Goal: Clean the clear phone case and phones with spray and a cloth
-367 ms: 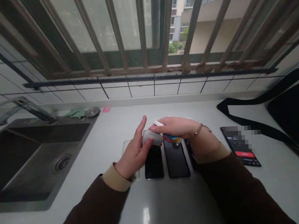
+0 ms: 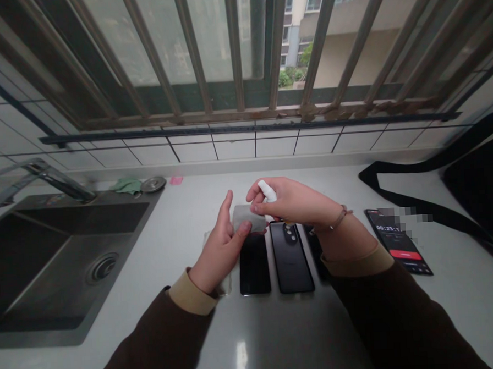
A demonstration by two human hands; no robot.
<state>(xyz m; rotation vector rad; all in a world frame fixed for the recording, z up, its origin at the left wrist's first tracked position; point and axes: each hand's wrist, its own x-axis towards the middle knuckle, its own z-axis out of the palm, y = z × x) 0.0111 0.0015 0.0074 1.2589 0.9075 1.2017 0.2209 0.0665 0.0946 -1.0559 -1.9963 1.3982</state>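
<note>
My left hand (image 2: 221,246) pinches a small grey cloth (image 2: 247,216) between thumb and fingers, with the thumb lying on top. My right hand (image 2: 291,201) is wrapped round a small white spray bottle (image 2: 267,190), its nozzle end poking up past the fingers and most of its body hidden. The right thumb reaches the cloth's edge. Below the hands lie a black phone (image 2: 254,266) and a dark phone with a camera module (image 2: 294,262). Under my right wrist another dark phone (image 2: 315,247) is partly covered. A clear phone case (image 2: 224,286) shows beside my left wrist.
At the left is a sink (image 2: 76,281) with a faucet (image 2: 60,183). A green cloth (image 2: 127,186), a metal drain strainer (image 2: 153,184) and a pink slip (image 2: 176,180) lie behind it. A phone with a running timer (image 2: 400,245) and a black strap (image 2: 411,167) occupy the right.
My right hand has risen and rolled, so more of the white spray bottle shows. The grey cloth has flattened out and moved slightly up. The dark phone's camera module is now uncovered.
</note>
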